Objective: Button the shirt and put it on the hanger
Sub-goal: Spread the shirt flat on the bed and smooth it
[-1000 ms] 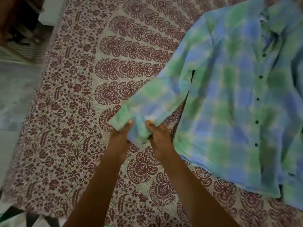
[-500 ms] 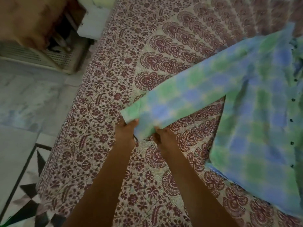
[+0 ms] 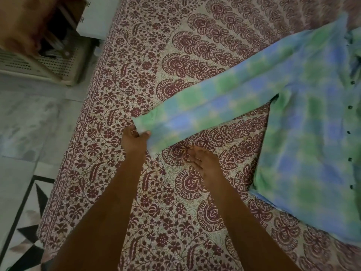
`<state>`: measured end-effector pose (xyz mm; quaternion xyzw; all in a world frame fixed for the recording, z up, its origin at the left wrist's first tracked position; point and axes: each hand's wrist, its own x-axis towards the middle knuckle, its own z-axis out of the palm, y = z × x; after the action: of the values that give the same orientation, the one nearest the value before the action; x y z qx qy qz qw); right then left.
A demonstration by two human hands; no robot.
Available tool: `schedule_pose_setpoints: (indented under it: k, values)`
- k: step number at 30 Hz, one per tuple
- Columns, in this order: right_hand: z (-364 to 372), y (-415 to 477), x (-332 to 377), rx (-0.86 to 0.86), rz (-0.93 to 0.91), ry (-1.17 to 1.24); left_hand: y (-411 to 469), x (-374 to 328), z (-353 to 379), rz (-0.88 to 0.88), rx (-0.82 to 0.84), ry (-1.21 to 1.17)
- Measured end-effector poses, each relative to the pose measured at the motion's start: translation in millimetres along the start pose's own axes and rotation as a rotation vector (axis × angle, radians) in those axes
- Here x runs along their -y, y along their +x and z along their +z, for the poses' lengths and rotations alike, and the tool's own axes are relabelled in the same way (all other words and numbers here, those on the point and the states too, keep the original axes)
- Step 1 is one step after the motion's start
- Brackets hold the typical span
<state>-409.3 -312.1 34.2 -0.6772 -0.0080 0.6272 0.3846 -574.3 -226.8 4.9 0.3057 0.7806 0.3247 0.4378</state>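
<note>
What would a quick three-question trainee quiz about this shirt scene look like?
1. True or false: the left hand grips the cuff end of the sleeve.
2. The right hand is: A) pinching a button, B) off the sleeve, holding nothing, C) holding a hanger.
3. Fill in: the shirt lies on a patterned ____.
Key: 1 true; 2 B; 3 bedspread.
</note>
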Motion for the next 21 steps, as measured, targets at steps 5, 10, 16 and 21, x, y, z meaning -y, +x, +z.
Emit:
schedule_pose_setpoints:
  k: [5,10,16,21]
  values:
    - [-27,5,-2,-0.075,0.009,0.027,-9,13,4,0.118,-0.090,0.260]
    - [-58,4,15,-0.112,-0.034,0.057,-45,-3,32,0.453,-0.129,0.430]
    - [-126,2,60,-0.113,-0.040,0.205,-94,-32,114,0.560,0.209,0.389]
    - [-202,12,87,-0.166,-0.096,0.176,-136,-46,187,0.586,0.339,0.442]
